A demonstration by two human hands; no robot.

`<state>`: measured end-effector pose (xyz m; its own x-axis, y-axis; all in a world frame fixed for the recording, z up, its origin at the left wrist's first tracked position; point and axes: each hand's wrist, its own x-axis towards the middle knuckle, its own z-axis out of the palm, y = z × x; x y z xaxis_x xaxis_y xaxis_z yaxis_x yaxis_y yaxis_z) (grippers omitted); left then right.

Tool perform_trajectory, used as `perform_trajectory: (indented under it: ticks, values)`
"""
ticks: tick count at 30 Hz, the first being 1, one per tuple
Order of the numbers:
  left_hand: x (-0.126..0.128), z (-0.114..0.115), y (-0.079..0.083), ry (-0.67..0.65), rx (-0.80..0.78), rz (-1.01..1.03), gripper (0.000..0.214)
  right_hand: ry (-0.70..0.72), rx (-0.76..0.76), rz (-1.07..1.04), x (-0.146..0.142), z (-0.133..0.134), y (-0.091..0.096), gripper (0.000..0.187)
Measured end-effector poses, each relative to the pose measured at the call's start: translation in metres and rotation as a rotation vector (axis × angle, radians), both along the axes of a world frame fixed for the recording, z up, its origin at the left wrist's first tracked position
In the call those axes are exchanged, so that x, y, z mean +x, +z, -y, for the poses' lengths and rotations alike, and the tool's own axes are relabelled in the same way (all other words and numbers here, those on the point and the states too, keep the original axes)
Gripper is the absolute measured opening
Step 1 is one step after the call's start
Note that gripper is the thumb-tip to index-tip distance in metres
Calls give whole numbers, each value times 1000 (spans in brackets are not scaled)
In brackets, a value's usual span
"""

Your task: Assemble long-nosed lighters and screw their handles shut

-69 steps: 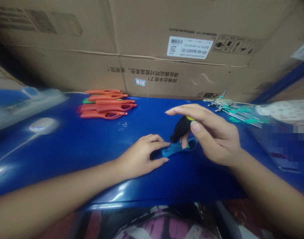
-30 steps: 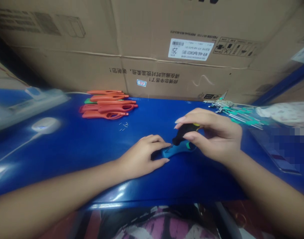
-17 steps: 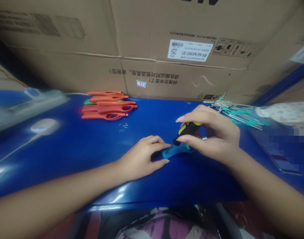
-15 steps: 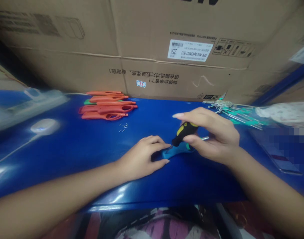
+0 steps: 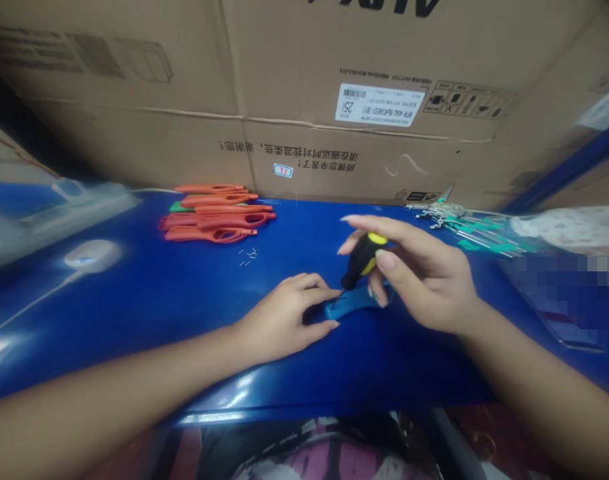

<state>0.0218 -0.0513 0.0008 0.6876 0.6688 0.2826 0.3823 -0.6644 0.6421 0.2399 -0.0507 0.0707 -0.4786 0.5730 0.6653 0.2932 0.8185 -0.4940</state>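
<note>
On the blue table, my left hand (image 5: 299, 313) grips the near end of a blue plastic lighter casing (image 5: 357, 304) between thumb and fingers. A short screwdriver (image 5: 358, 263) with a black and yellow handle stands tilted in my right hand (image 5: 424, 270), thumb and fingers around the handle. Its thin shaft reaches down to the casing, close to my left fingertips; the exact spot of its tip is hard to make out. My right fingers cover part of the casing's far end. Several small screws (image 5: 247, 256) lie loose beyond my left hand.
Several orange and red lighter casings (image 5: 212, 219) are stacked at the back left. Metal rods with green parts (image 5: 477, 230) lie at the back right, near a phone (image 5: 554, 307). A white round device (image 5: 92, 255) with a cable sits left. A large cardboard box (image 5: 294, 100) stands behind.
My right fingers have shifted around the screwdriver handle, which has turned and stands more upright. The metal rod and green part seen at the casing's far end no longer show. My left hand stays put.
</note>
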Motion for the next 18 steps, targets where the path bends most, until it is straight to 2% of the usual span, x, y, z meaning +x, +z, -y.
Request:
perform_trajectory:
  ticks: [2,5,6,7,10,12,18]
  values:
    - [0,0,0,8,11,1,36,1,47,-42,0,0,1,32]
    - [0,0,0,14,25,1,35,-133,296,0,0,0,2,31]
    - [0,0,0,13,26,0,35,-150,337,28,0,1,2,33]
    - [-1,0,0,10,25,-2,36,-136,328,52,-1,2,3,35]
    - [-1,0,0,8,17,-10,36,-10,93,41,-1,4,3,41]
    - [-1,0,-1,13,17,-12,35,39,10,10,-1,5,4,38]
    - [0,1,0,16,64,-14,33,-89,303,155,-2,6,10,29]
